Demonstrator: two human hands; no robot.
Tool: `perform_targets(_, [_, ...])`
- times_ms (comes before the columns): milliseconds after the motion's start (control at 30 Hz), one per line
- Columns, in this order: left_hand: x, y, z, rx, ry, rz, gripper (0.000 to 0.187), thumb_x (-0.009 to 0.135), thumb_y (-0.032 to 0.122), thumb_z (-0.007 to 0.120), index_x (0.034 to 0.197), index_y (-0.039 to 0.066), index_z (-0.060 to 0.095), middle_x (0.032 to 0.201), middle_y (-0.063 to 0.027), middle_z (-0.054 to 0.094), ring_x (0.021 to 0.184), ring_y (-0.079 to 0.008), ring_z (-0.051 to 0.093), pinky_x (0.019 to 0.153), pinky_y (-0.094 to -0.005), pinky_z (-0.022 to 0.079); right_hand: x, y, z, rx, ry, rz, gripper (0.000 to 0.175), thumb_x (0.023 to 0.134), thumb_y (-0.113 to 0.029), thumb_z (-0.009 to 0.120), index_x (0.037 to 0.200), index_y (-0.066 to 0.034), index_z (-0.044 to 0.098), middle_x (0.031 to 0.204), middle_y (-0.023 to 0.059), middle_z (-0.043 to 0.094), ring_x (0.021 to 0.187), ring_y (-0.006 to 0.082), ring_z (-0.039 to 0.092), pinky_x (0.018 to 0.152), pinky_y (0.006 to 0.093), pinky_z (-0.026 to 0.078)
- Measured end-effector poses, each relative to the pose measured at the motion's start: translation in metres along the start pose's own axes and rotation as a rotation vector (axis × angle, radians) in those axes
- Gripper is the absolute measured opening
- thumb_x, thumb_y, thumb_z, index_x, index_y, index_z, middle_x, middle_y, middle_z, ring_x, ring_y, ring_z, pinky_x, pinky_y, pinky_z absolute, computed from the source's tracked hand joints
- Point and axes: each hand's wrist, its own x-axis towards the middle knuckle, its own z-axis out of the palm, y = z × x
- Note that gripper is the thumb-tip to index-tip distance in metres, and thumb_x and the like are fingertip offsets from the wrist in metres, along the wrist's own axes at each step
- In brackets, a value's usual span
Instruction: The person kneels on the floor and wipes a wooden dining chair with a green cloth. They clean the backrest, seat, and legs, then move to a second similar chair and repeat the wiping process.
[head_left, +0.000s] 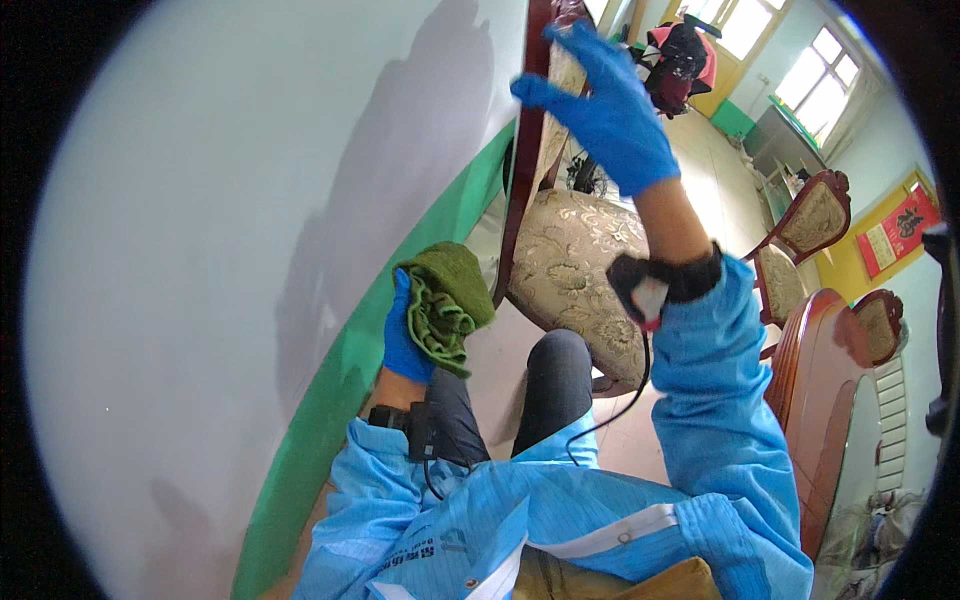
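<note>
My left hand (405, 334), in a blue glove, holds a folded green cloth (450, 296) low beside the wall. My right hand (611, 112), also gloved in blue, is raised with thumb and fingers apart and nothing in it. Its thumb and fingertips overlap the dark red wooden frame (517, 217) of a chair's back; whether they touch it I cannot tell. Below that hand is the chair's seat (574, 262), covered in beige floral fabric. My knees are close to its front edge.
A pale wall (225, 225) with a green lower band (322, 420) runs along my left. To the right stands a wooden table (814, 360) with more carved chairs (814, 217). Dark and pink clothing (679, 67) is heaped at the back. A cable (626, 409) hangs from my right wrist device.
</note>
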Motion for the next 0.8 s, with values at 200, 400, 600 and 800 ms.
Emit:
perform_targets(200, [0.001,-0.010,-0.040,-0.059,0.120,0.099,0.068,0.096,0.061,0.039,0.135,0.007,0.049,0.131,-0.0131,0.056,0.114,-0.0297,0.057,0.098,-0.0446,0.050,0.024,0.016,0.050,-0.069,0.105,0.128,0.094,0.071,-0.021,0.080,0.147,0.0018,0.031,0.150,0.0285,0.029,0.141,0.0409,0.026,0.115,0.0420,0.026])
perform_targets(400, [0.008,-0.022,-0.079,-0.229,0.207,0.118,0.067,0.096,0.061,0.039,0.133,0.007,0.051,0.130,-0.0141,0.057,0.115,-0.0314,0.056,0.099,-0.0469,0.047,-0.004,0.034,0.037,0.257,0.109,0.132,0.084,0.071,0.016,0.056,0.149,-0.0054,0.032,0.150,0.0140,0.038,0.137,0.0239,0.037,0.113,0.0317,0.029])
perform_targets(600, [0.016,-0.033,-0.107,-0.305,0.265,0.142,0.069,0.094,0.063,0.043,0.133,0.007,0.050,0.133,-0.0146,0.054,0.120,-0.0330,0.051,0.105,-0.0499,0.041,-0.027,0.032,-0.014,0.142,0.049,0.172,0.070,0.080,-0.014,0.077,0.142,-0.0082,0.045,0.141,0.0168,0.049,0.129,0.0301,0.049,0.108,0.0405,0.041])
perform_targets(800, [0.028,-0.034,-0.089,-0.391,0.244,-0.054,0.059,0.095,0.056,0.049,0.125,0.006,0.057,0.122,-0.0128,0.062,0.110,-0.0286,0.060,0.096,-0.0451,0.050,-0.016,-0.005,-0.025,0.025,0.122,0.192,0.075,0.078,-0.008,0.076,0.145,-0.0109,0.043,0.144,0.0148,0.047,0.131,0.0289,0.047,0.109,0.0396,0.040])
